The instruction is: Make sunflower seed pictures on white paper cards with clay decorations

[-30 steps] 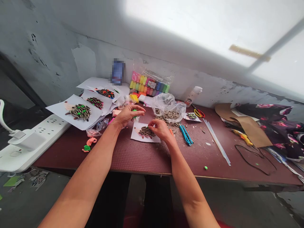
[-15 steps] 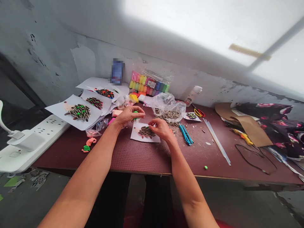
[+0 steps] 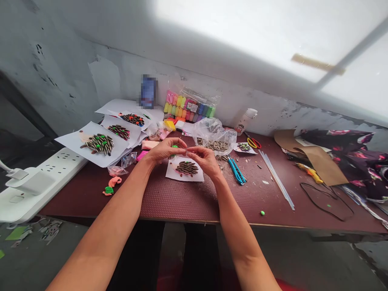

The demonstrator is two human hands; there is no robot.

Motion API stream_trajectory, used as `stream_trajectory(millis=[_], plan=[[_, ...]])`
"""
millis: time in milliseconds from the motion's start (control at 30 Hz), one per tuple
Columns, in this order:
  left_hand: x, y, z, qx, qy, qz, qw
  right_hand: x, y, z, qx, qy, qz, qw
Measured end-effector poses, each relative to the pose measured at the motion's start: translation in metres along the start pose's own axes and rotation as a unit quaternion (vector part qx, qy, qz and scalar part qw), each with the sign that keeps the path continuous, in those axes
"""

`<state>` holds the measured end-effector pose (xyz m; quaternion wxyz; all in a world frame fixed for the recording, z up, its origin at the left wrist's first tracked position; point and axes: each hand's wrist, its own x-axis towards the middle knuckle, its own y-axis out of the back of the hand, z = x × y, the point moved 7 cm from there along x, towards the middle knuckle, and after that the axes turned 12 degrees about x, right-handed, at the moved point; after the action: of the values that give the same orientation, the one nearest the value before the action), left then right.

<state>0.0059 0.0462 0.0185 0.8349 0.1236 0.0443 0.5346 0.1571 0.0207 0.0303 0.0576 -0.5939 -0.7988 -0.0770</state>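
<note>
Head view: the card (image 3: pixel 198 177) lies flat on the table (image 3: pixel 169 202), below the hands, its figure covered in dark striped seeds (image 3: pixel 187 168). The left hand (image 3: pixel 165 149) holds a lump of green clay (image 3: pixel 175 147) in the curve of its fingers. The right hand (image 3: pixel 205 158) is narrowed to a pinch; its fingertips meet those of the left above the card's upper edge. Whether a bit of clay sits between them is too small to tell.

For good control at this contact, press lightly, keep both thumbs level and hold the lump clear of the seeds.

Pose: wrists raised above the table; left forearm (image 3: pixel 121 218) and right forearm (image 3: pixel 233 210) converge from the near side.

Beyond the right hand stands a plastic bag (image 3: pixel 209 127) of seeds; a blue cutter (image 3: pixel 237 170) lies to its right, nearer the person. Clear sticks (image 3: pixel 276 179) lie farther right.
</note>
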Motion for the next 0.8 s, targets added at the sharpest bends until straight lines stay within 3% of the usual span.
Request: stream_trajectory(millis=[400,633,800], plan=[[-0.009,-0.011,0.01,-0.046,0.019,-0.04,0.998,-0.002,-0.001,-0.005,0.006,0.003,0.009,1.0],[-0.002,0.01,0.001,-0.01,0.012,0.046,0.999,-0.017,0.009,0.002,-0.133,-0.01,0.019,0.991],[-0.001,0.014,-0.001,-0.004,0.008,0.072,0.997,-0.028,0.0,-0.001,-0.222,0.019,0.003,0.975]])
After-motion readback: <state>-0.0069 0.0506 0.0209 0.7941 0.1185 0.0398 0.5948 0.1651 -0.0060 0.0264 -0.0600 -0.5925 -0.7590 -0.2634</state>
